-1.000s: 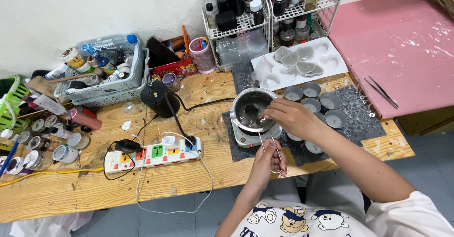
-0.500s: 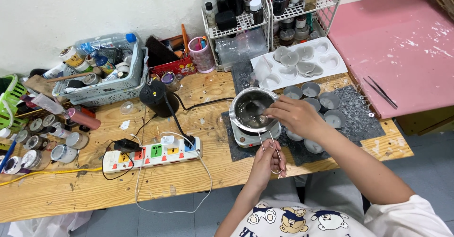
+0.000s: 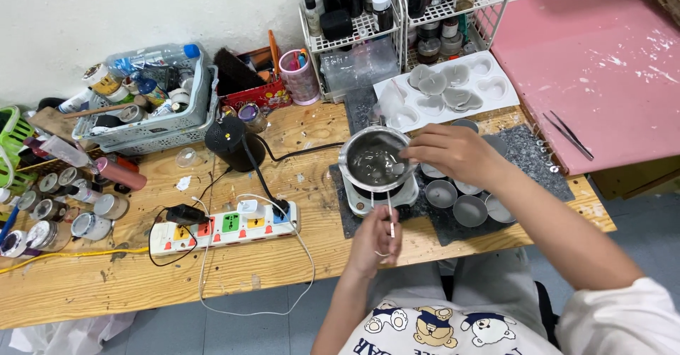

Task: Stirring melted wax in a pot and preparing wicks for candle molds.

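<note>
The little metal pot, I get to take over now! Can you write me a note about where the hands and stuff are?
Left hand: pinching a thin white stick upright, just in front of the metal pot.
Right hand: at the pot's right rim, fingers over the grey liquid.
The pot sits on a small white base on a dark mat.
Done: some round tins look filled grey.
Left: can't tell how many tins remain unfilled.

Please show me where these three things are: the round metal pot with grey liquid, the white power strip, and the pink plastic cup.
Round metal pot with grey liquid point(image 3: 373, 162), head view: on the liquid's surface.
White power strip point(image 3: 225, 226), head view: on its top face, mid-length.
Pink plastic cup point(image 3: 300, 80), head view: on its outer wall.
</note>
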